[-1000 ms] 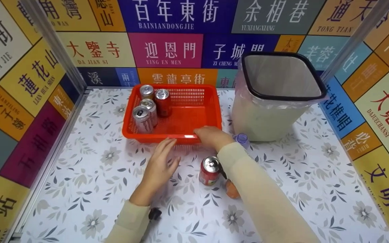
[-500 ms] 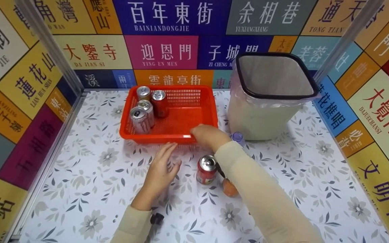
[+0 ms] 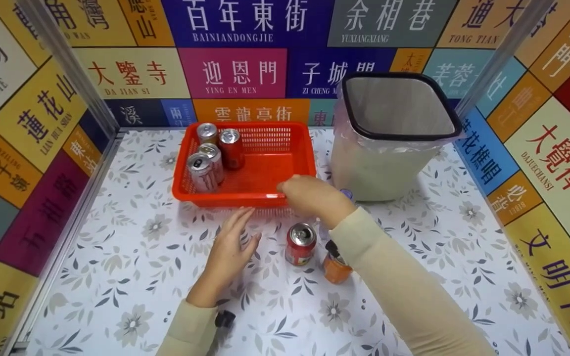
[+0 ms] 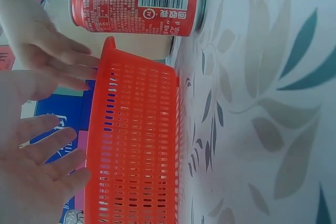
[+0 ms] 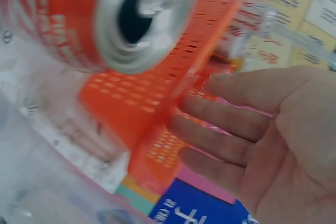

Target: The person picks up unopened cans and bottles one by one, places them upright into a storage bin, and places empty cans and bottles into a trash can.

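A red plastic basket lies in front of me with several cans grouped in its left half, among them a red can and a pale can. My right hand is at the basket's front right corner; in the right wrist view its fingers extend with the tips right at the rim. Close below the front rim, my left hand has its fingers stretched toward the basket and holds nothing. Between my forearms stands a red Coca-Cola can, top opened. An orange can sits beside it, partly hidden by my right wrist.
A pale trash bin with a black rim and a plastic liner stands right of the basket. A small purple item shows behind my right wrist. Walls of colourful signs enclose the flower-patterned table at the back and sides.
My right hand has shifted slightly right at the basket's corner, covering more of the purple item and showing more of the orange can. The left hand stays nearly still; the head view drifts.
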Demonstrator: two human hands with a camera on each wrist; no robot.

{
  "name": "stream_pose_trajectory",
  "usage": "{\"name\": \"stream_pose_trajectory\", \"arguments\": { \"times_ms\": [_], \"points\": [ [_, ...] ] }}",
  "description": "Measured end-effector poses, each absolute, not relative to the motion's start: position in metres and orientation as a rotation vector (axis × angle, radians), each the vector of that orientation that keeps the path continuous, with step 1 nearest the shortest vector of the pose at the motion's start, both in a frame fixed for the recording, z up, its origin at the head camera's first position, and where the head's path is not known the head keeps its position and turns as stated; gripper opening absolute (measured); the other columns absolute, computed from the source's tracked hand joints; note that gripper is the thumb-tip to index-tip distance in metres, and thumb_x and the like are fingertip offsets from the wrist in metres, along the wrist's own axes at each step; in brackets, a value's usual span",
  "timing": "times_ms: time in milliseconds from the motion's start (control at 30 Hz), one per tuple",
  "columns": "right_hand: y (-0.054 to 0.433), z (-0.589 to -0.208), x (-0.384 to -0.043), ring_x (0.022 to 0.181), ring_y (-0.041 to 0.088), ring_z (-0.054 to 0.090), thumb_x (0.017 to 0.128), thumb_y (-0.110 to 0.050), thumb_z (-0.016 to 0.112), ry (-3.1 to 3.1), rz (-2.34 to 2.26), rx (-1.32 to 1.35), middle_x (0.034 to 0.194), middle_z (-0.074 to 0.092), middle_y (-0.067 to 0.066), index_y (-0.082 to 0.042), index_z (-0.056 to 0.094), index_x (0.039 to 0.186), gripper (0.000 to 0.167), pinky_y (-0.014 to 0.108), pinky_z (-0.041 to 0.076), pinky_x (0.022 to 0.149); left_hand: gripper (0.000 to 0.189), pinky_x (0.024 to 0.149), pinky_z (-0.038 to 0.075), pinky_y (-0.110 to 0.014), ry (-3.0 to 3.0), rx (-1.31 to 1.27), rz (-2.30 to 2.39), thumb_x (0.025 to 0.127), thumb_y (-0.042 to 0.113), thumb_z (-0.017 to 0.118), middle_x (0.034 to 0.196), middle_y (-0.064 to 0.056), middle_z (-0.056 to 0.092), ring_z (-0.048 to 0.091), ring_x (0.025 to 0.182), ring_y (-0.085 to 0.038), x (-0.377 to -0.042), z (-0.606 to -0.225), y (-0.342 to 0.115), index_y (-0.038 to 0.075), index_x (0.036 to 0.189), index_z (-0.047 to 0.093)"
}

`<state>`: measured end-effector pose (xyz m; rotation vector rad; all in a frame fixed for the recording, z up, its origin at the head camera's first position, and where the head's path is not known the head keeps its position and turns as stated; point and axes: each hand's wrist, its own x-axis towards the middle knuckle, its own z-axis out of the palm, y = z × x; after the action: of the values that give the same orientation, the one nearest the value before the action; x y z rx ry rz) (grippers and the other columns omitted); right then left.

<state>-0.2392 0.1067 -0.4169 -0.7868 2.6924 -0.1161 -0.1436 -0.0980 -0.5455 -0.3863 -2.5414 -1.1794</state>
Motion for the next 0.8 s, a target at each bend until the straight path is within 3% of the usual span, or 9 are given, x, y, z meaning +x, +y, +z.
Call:
{"name": "stream_pose_trajectory", "arguments": {
  "times_ms": [100,367,567,800],
  "points": [
    [0.111,-0.406,-0.23,0.104,0.025,0.07,0.102,-0.012,0.072,2.684,-0.191,-0.816,0.125,0.074,0.008,-0.014,0.071,0.138,0.036,0.047,0.057,0.104,0.059,0.12,0.04,-0.056,-2.538,-0.399,-1.179,0.094,0.009,0.08,0.153,-0.017,0.056,0.049,0.146,-0.041,-0.143,-0.546,-0.099,0.005,0.149,0.06],
    [0.14,-0.394,-0.207,0.109,0.025,0.072,0.105,-0.015,0.068,2.749,-0.449,-1.089,0.123,0.077,0.006,-0.01,0.076,0.129,0.026,0.043,0.057,0.105,0.059,0.121,0.039,-0.057,-2.535,-0.415,-1.181,0.094,0.009,0.08,0.154,-0.016,0.056,0.049,0.146,-0.041,-0.145,-0.542,-0.101,0.006,0.15,0.06],
    [0.171,-0.41,-0.185,0.112,0.019,0.073,0.106,-0.021,0.068,2.804,-0.609,-1.165,0.121,0.077,-0.001,-0.016,0.078,0.125,0.021,0.039,0.057,0.103,0.06,0.121,0.038,-0.057,-2.539,-0.422,-1.197,0.094,0.01,0.08,0.154,-0.017,0.055,0.049,0.146,-0.039,-0.148,-0.541,-0.1,0.007,0.15,0.06],
    [0.205,-0.436,-0.16,0.119,0.023,0.07,0.103,-0.011,0.07,2.903,-0.747,-1.134,0.125,0.077,0.001,-0.012,0.077,0.126,0.024,0.044,0.055,0.107,0.06,0.119,0.042,-0.054,-2.529,-0.441,-1.264,0.094,0.009,0.08,0.154,-0.015,0.056,0.051,0.145,-0.036,-0.15,-0.54,-0.095,0.008,0.151,0.059]
  ]
}}
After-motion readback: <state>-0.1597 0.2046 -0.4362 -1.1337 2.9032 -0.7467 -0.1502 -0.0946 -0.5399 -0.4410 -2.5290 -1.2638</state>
